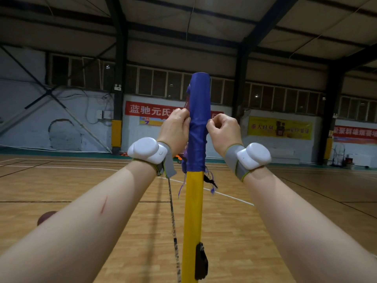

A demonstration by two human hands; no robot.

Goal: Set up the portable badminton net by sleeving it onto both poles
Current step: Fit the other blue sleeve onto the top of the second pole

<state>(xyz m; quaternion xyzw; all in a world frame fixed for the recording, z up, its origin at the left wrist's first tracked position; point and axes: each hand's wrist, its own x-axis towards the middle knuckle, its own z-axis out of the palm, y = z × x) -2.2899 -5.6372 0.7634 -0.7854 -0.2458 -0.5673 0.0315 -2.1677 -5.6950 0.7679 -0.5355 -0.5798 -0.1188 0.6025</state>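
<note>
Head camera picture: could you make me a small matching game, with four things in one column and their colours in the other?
Things:
1. net sleeve
2. pole
3. left wrist device
4. wall banner just left of the pole

Colours:
A. yellow
B. red
C. blue
D. white

Pairs: 1-C, 2-A, 3-D, 4-B.

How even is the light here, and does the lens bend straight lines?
Head view: the hall is dim and the roof dark, yet the near forearms are bright; the wide lens bows the roof beams; the blue fabric net sleeve on the yellow round pole looks sharp, the far red wall banner slightly soft.
</note>
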